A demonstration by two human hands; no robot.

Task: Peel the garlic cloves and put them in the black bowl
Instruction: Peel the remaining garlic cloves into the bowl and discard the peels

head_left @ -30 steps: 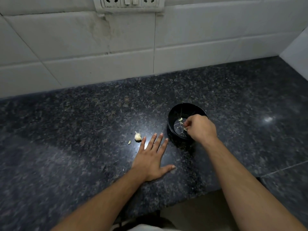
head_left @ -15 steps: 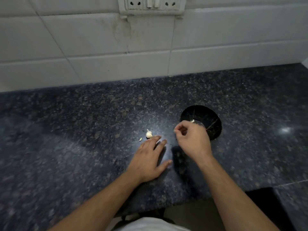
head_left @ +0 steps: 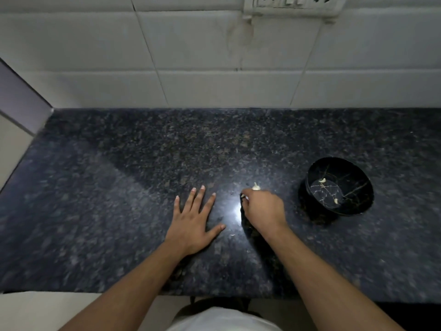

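Garlic clove [head_left: 256, 186]: small, pale, papery and still in its skin, lying on the dark desk [head_left: 119, 187] just at 12 o'clock of the right knuckles, near the middle of the view.
Right hand [head_left: 262, 209]: curled down over the desk, fingertips drawn together at the clove's near side; a pale scrap shows at the tips, but I cannot tell if it is pinched.
Left hand [head_left: 194, 222]: flat, fingers spread wide, palm resting on the desk, holding nothing, at 9 o'clock of the right hand.
Black bowl [head_left: 358, 206]: well apart at 3 o'clock of the clove, with two pale peeled cloves [head_left: 322, 180] inside.
Handling, by my reading: feather-light, firm under a loose dry skin, likely to skid on polished stone; best pinched across its fat belly, with the pointed tip left free for peeling.
Writing: none readable; the wall socket plate [head_left: 293, 2] at 12 o'clock shows no label.
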